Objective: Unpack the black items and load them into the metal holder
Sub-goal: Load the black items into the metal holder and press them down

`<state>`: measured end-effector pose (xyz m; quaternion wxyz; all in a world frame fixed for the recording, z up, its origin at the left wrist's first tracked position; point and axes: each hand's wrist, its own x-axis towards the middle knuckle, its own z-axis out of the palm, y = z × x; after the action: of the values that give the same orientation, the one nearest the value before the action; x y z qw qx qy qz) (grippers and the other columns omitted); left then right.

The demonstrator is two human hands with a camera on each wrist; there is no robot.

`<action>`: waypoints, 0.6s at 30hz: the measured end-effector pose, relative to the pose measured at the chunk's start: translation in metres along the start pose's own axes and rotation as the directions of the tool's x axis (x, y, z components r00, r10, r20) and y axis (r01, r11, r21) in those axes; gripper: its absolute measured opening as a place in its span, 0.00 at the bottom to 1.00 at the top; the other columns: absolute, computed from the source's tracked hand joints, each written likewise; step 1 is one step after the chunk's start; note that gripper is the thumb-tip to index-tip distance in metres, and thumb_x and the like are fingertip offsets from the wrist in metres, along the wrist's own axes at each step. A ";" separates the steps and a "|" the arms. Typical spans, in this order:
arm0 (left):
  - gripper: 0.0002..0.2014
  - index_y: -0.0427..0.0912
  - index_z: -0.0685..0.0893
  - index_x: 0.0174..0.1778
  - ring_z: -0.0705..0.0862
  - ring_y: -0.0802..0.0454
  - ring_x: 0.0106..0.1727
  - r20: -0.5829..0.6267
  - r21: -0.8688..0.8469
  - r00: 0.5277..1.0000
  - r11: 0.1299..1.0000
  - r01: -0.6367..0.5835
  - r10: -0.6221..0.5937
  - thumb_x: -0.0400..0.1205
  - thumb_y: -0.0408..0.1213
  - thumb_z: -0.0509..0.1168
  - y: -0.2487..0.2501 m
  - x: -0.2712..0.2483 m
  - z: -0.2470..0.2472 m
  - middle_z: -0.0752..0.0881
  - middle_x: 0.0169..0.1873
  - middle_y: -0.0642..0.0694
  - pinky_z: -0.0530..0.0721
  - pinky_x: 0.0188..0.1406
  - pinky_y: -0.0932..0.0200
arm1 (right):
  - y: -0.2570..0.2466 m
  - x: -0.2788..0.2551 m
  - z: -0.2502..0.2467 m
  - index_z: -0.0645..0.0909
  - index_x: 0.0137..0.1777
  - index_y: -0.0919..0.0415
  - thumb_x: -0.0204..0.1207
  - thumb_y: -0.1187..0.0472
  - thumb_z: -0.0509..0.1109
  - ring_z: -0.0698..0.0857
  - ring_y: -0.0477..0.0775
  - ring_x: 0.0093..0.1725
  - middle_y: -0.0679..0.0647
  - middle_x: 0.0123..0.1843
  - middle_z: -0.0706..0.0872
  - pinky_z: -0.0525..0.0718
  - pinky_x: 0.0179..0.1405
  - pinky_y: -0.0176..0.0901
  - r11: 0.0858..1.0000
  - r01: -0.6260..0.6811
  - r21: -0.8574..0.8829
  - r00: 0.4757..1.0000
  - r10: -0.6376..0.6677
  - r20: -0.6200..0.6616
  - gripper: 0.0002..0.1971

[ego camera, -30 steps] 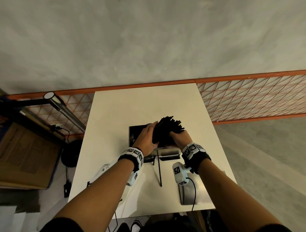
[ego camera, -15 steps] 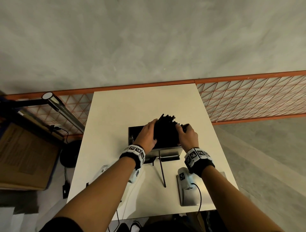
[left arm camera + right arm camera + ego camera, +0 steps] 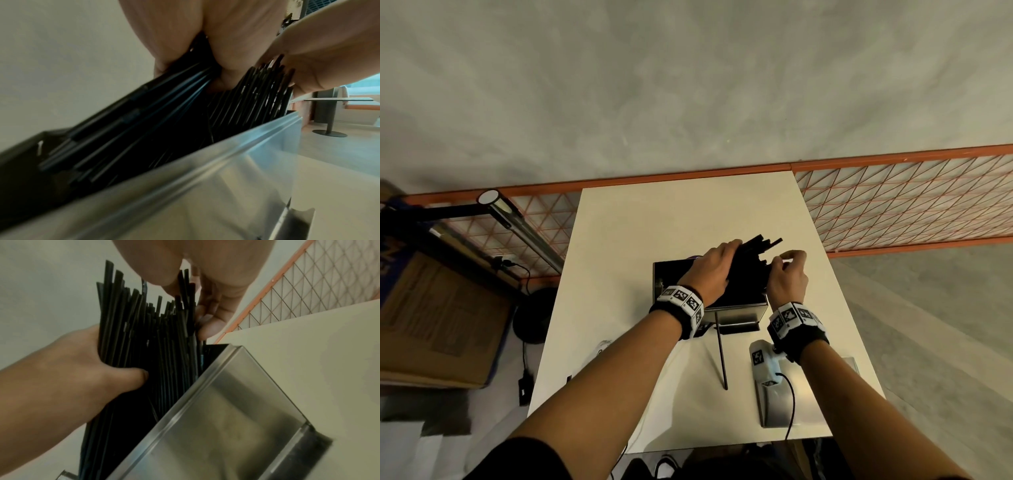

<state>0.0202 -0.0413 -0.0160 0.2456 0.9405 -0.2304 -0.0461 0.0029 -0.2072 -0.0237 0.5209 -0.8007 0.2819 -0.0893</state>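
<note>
A thick bundle of black straws (image 3: pixel 751 270) stands slanted in the open-topped metal holder (image 3: pixel 736 311) at the middle of the white table (image 3: pixel 654 240). My left hand (image 3: pixel 710 270) grips the bundle from its left side, thumb across the front (image 3: pixel 131 378). My right hand (image 3: pixel 787 270) is at the bundle's upper right, where its thumb and fingers (image 3: pixel 213 316) pinch the top ends of a few straws (image 3: pixel 160 337). In the left wrist view the straws (image 3: pixel 246 100) fan out behind the holder's shiny rim (image 3: pixel 226 162). The straws' lower ends are hidden inside the holder.
One loose black straw (image 3: pixel 721 356) lies on the table in front of the holder. A flat metal piece (image 3: pixel 774 411) sits at the front right edge. An orange mesh fence (image 3: pixel 893 205) runs behind the table; a lamp (image 3: pixel 517 219) and a cardboard box (image 3: pixel 431 315) stand to the left.
My right hand has climbed from the bundle's lower right side to its top ends. The bundle has sunk lower into the holder and leans further right. My left hand has kept its grip.
</note>
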 end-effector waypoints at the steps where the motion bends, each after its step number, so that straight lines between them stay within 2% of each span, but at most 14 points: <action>1: 0.41 0.39 0.62 0.86 0.81 0.34 0.70 -0.008 -0.001 1.000 1.000 0.000 0.000 0.77 0.22 0.71 0.001 0.001 0.000 0.77 0.74 0.34 0.83 0.69 0.38 | 0.001 0.000 0.001 0.72 0.58 0.60 0.83 0.59 0.57 0.82 0.66 0.39 0.65 0.39 0.86 0.78 0.38 0.54 1.000 0.006 -0.002 1.000 -0.006 0.010 0.08; 4: 0.41 0.39 0.62 0.85 0.81 0.36 0.71 -0.041 -0.026 0.998 0.998 0.052 -0.053 0.77 0.23 0.72 -0.002 -0.001 0.005 0.77 0.74 0.35 0.82 0.70 0.40 | 0.002 -0.001 0.004 0.77 0.53 0.70 0.85 0.65 0.53 0.78 0.68 0.46 0.69 0.45 0.84 0.74 0.44 0.55 0.996 0.078 -0.043 0.993 -0.074 0.088 0.12; 6: 0.40 0.41 0.63 0.84 0.80 0.36 0.70 -0.046 -0.047 0.995 0.995 0.086 -0.088 0.77 0.24 0.73 -0.008 -0.007 0.008 0.77 0.73 0.35 0.82 0.71 0.40 | 0.007 -0.004 0.006 0.77 0.52 0.74 0.79 0.71 0.49 0.77 0.70 0.47 0.71 0.45 0.84 0.73 0.45 0.58 0.997 0.062 -0.039 0.982 -0.054 0.179 0.15; 7: 0.40 0.40 0.63 0.84 0.80 0.36 0.71 -0.041 -0.052 0.994 0.994 0.099 -0.101 0.77 0.24 0.73 -0.011 -0.010 0.009 0.76 0.73 0.35 0.81 0.72 0.41 | 0.009 -0.002 0.007 0.77 0.54 0.74 0.77 0.69 0.47 0.76 0.70 0.49 0.71 0.48 0.85 0.73 0.46 0.59 0.994 0.084 -0.072 0.973 -0.066 0.221 0.17; 9: 0.39 0.40 0.63 0.84 0.79 0.36 0.71 -0.036 -0.063 0.991 0.990 0.124 -0.126 0.78 0.24 0.72 -0.015 -0.014 0.009 0.76 0.73 0.35 0.80 0.74 0.44 | 0.003 -0.007 0.008 0.77 0.61 0.69 0.83 0.60 0.44 0.74 0.67 0.61 0.65 0.59 0.84 0.74 0.58 0.56 0.975 0.183 -0.128 0.960 -0.149 0.238 0.22; 11: 0.39 0.39 0.63 0.84 0.80 0.36 0.71 -0.058 -0.086 0.986 0.985 0.149 -0.155 0.79 0.24 0.72 -0.015 -0.014 0.007 0.78 0.72 0.33 0.80 0.72 0.45 | -0.004 -0.012 0.012 0.77 0.67 0.63 0.88 0.51 0.49 0.73 0.58 0.70 0.58 0.65 0.79 0.70 0.66 0.46 0.988 0.144 -0.054 0.954 -0.124 0.273 0.22; 14: 0.37 0.39 0.64 0.83 0.83 0.36 0.69 -0.120 -0.118 0.976 0.978 0.170 -0.184 0.79 0.23 0.70 -0.011 -0.010 0.003 0.80 0.71 0.34 0.84 0.68 0.46 | -0.012 -0.022 0.016 0.77 0.69 0.59 0.89 0.50 0.56 0.76 0.56 0.68 0.57 0.69 0.75 0.65 0.62 0.35 0.992 0.128 -0.011 0.925 -0.115 0.362 0.18; 18: 0.34 0.39 0.65 0.81 0.87 0.34 0.62 -0.130 -0.115 0.982 0.986 0.121 -0.136 0.79 0.22 0.69 0.000 -0.005 -0.002 0.82 0.68 0.34 0.87 0.61 0.44 | -0.008 -0.017 0.017 0.77 0.72 0.61 0.89 0.52 0.56 0.77 0.58 0.71 0.59 0.71 0.77 0.66 0.63 0.37 0.994 0.107 0.011 0.950 -0.105 0.293 0.19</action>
<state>0.0165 -0.0385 -0.0142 0.3071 0.9399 -0.1489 -0.0090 -0.0011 -0.1821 -0.0212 0.5495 -0.8203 0.1584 0.0030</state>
